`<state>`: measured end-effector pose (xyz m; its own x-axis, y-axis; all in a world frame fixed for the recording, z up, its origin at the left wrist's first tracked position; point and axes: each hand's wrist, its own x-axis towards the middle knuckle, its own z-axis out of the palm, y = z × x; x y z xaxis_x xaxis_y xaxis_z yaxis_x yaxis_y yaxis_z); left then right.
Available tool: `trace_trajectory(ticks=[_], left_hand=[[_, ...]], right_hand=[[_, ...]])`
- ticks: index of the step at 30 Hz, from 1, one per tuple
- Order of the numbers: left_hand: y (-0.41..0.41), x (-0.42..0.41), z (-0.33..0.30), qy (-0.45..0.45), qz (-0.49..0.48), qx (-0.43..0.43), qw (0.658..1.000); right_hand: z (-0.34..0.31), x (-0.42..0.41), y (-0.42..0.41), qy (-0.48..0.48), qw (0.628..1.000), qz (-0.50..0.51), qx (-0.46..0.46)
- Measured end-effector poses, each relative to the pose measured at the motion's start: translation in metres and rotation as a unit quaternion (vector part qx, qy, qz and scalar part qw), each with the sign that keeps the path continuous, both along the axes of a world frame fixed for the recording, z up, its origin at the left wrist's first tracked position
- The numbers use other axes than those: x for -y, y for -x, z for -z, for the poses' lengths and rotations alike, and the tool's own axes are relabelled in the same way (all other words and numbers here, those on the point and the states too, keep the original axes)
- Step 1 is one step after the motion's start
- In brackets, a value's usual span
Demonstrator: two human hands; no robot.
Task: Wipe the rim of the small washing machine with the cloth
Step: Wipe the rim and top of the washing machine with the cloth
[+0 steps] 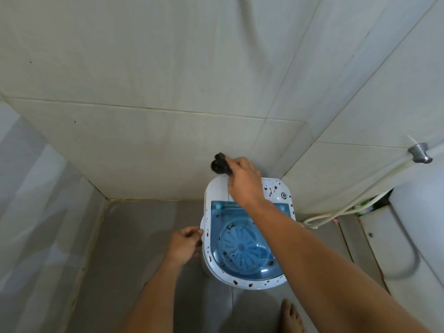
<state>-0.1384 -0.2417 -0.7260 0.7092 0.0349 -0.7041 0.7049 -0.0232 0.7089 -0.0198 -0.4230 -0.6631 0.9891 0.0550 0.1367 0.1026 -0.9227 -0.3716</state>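
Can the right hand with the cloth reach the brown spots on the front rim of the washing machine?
Probably yes. The right hand holds the cloth over the back of the washing machine, and nothing lies over the front rim's spots.

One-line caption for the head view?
Right hand holds dark cloth over stained white washing machine rim; left hand steadies it.

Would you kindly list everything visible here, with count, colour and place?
small white washing machine with blue tub: one, brown-spotted rim, in the floor corner
dark crumpled cloth: one, blackish, at the machine's far edge
white hose: one, right of the machine
metal wall fitting: one, silver, right wall
pale wall tiles: many, grey-white
bare foot: one, bottom edge
left hand: one, grips the machine's left rim
right hand: one, holds the cloth
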Motion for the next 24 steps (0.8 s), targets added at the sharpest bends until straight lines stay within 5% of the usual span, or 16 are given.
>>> trace_trajectory(ticks=[6,11,18,24], left_hand=[[-0.001,0.001,-0.004,0.022,-0.020,0.001,1.000],[-0.002,-0.001,0.002,0.038,-0.024,0.009,0.999],[0.003,0.007,-0.002,0.020,0.022,0.018,0.999],[0.003,0.005,-0.005,0.039,0.024,0.021,0.999]], right_hand=[[0.030,-0.011,0.048,0.046,0.998,-0.020,0.029],[0.019,-0.017,0.061,0.011,0.989,-0.147,-0.020],[0.000,0.012,0.016,0.048,0.999,-0.008,-0.010],[0.025,-0.029,0.059,0.035,0.988,-0.152,-0.024]])
